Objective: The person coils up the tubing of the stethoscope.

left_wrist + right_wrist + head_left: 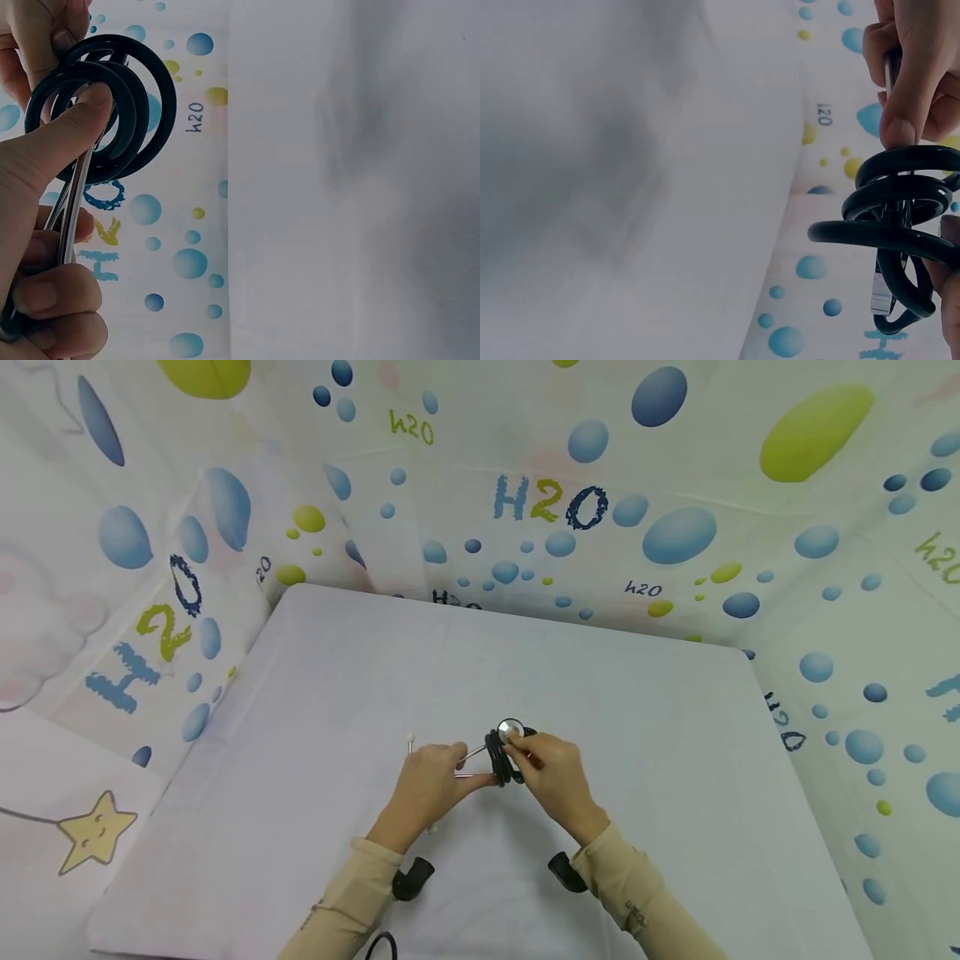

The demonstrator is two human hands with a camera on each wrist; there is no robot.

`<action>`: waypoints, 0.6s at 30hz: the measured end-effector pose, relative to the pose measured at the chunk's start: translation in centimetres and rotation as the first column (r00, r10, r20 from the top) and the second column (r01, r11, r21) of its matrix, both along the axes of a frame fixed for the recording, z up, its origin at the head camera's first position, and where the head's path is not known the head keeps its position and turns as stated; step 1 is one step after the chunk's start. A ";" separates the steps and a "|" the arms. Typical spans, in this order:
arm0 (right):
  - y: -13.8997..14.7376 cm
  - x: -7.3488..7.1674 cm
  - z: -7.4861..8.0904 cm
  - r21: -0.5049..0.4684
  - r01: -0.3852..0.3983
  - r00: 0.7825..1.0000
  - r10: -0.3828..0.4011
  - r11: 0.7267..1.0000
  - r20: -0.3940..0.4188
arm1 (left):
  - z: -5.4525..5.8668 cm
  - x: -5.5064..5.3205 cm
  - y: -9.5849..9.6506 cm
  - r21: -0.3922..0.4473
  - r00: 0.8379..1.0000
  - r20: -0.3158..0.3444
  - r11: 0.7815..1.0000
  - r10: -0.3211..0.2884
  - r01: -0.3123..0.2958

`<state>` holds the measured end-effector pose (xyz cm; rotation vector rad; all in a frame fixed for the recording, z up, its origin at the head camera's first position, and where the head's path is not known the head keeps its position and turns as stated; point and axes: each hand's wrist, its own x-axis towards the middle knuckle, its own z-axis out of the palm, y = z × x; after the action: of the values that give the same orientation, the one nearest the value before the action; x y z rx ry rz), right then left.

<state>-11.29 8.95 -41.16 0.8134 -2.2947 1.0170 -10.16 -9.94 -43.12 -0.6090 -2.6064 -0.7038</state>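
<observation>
Between the two hands, raised over the table, is a stethoscope (497, 764) with its black tubing wound in loops around the metal ear tubes (75, 202). My left hand (426, 785) grips these tubes, fingers curled round them and thumb against the coiled tubing (165, 90). A pale ear tip (411, 738) sticks out beyond that hand. My right hand (557, 781) pinches the stethoscope at its round silver chest piece (510, 729), beside the loops. In the right wrist view the coil (900, 236) hides part of the right fingers.
A white-covered table (337, 677) spreads under the hands. Walls printed with drops and lettering (551, 502) rise at its back and sides. Black curved pieces (412, 879) sit by both wrists, and a black cable (384, 937) loops at the front edge.
</observation>
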 end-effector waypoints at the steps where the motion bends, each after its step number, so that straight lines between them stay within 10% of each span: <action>1: 0.0 0.0 0.0 0.006 -0.003 1.000 0.003 1.000 0.006 | 0.0 0.0 0.0 0.003 1.000 0.001 1.000 -0.001 0.001; 9: -0.1 0.4 0.3 -0.191 -0.052 0.978 0.089 0.980 0.190 | 0.2 -0.2 -0.1 0.028 0.999 0.048 1.000 0.002 -0.004; 18: -0.3 2.0 -0.2 -0.601 -0.110 0.865 0.375 0.792 0.335 | -0.2 -1.5 -1.1 0.054 0.977 0.186 0.991 0.107 -0.119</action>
<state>-9.28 8.66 -41.35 0.6845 -2.0390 2.0686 -11.63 -11.04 -43.36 -0.3893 -2.7474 -0.8392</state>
